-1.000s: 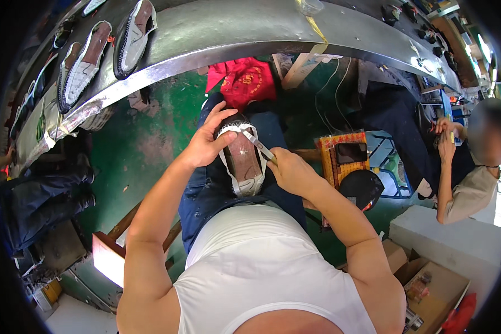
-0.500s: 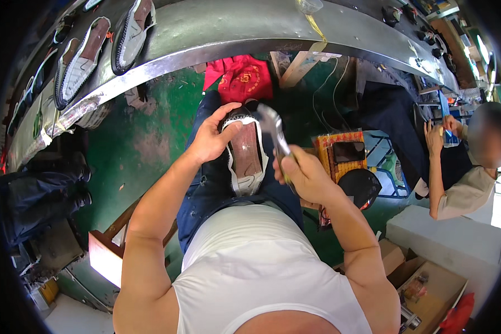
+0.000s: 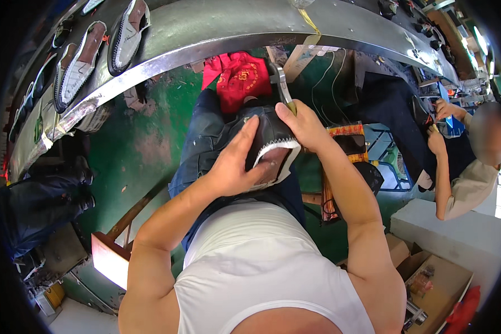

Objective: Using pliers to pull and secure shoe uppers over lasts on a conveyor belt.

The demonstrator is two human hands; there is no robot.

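A half-made black leather shoe [image 3: 270, 128] rests on my lap, tilted to the right, with white zigzag-stitched edging around its brown underside. My left hand [image 3: 234, 161] grips the side of the shoe, fingers lying along the leather and thumb over the brown underside. Beside the shoe's right edge, my right hand [image 3: 306, 128] is closed around the handle of metal pincers [image 3: 282, 86]. Their curved steel head points up and away from me, past the toe. My right fingers are partly hidden behind the shoe, so whether they also touch it cannot be seen.
A metal-topped bench [image 3: 217, 47] curves across the far side, with similar unfinished shoes [image 3: 129, 36] at its left. Red cloth [image 3: 236, 78] lies beneath it. A wooden stool [image 3: 108, 250] stands left. On the right are a blue frame [image 3: 392, 156], an open carton [image 3: 437, 284] and a seated co-worker [image 3: 467, 161].
The shoe has turned and tilted, now showing its black upper. My left hand moved from its toe to its side. My right hand and the pincers moved up and away from me.
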